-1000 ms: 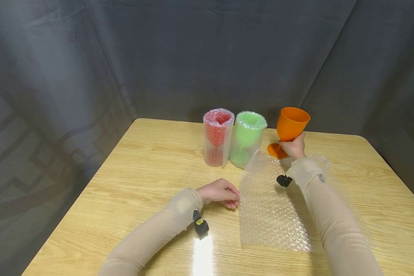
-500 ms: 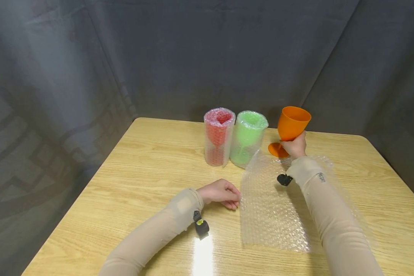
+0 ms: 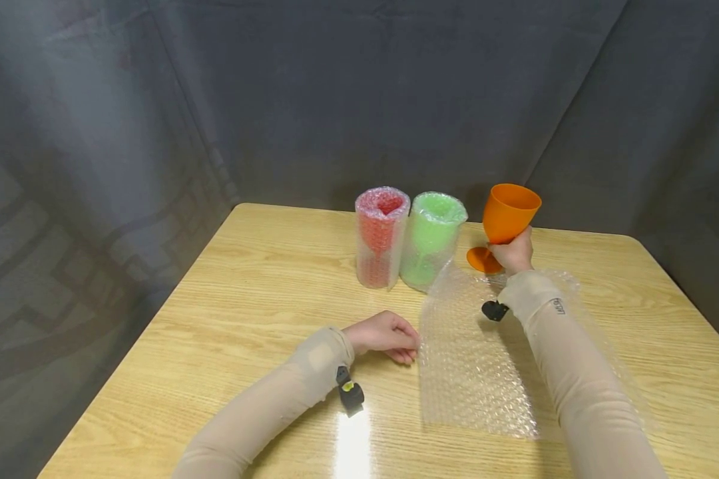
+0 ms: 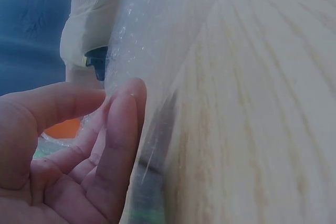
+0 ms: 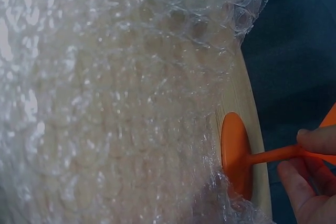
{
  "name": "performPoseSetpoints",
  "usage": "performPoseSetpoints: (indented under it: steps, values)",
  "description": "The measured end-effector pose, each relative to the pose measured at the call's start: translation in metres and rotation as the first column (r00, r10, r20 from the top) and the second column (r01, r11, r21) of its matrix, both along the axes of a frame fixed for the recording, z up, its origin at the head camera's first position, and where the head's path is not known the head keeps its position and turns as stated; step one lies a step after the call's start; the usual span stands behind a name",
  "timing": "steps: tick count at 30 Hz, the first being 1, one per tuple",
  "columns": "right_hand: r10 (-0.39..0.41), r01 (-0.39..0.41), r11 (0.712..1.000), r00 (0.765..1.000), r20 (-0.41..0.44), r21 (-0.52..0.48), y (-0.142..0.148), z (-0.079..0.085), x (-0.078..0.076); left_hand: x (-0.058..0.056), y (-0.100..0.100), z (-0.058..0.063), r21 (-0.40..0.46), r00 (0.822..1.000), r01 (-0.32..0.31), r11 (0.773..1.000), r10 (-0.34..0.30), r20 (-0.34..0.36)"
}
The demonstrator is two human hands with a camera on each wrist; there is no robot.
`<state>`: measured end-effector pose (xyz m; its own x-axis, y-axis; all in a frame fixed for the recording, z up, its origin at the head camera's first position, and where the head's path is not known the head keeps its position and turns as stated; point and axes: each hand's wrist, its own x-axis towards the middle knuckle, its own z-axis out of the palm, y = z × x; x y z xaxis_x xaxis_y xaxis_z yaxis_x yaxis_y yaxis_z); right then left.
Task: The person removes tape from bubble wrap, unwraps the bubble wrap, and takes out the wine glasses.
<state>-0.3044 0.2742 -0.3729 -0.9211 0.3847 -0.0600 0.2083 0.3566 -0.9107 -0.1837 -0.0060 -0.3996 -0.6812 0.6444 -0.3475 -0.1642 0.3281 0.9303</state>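
My right hand (image 3: pixel 514 253) grips an orange plastic goblet (image 3: pixel 509 211) by its stem, just under the bowl. The goblet leans slightly to the right, its round foot (image 5: pixel 237 156) close to the far edge of the bubble wrap. That clear sheet of bubble wrap (image 3: pixel 473 359) is spread over the table in front of it, partly hidden under the right forearm. At the sheet's left edge, my left hand (image 3: pixel 386 337) pinches the wrap between thumb and fingers, as the left wrist view (image 4: pixel 79 150) also shows.
Behind the sheet stand two upright goblets rolled in bubble wrap, a red one (image 3: pixel 379 238) and a green one (image 3: pixel 431 239), side by side. The wooden table (image 3: pixel 263 279) ends at a grey curtain (image 3: pixel 359 100) at the back and left.
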Motion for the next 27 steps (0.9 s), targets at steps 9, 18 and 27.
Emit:
performPoseSetpoints:
  steps: [9, 18, 27]
  values:
    - [0.004, -0.003, 1.0, 1.0, 0.019, -0.007, 0.0, 0.002, 0.002, -0.002, 0.003, 0.001, 0.023, 0.999, -0.046, 0.999, 0.046, 0.004]
    - [0.04, -0.039, 0.999, 0.999, 0.029, -0.031, 0.005, -0.001, 0.002, -0.005, 0.012, 0.005, 0.063, 0.986, -0.168, 0.984, 0.168, -0.005]
    - [0.192, -0.196, 0.978, 0.979, 0.065, 0.074, 0.009, 0.014, 0.022, -0.007, 0.022, 0.008, 0.073, 0.977, -0.209, 0.975, 0.212, -0.03]
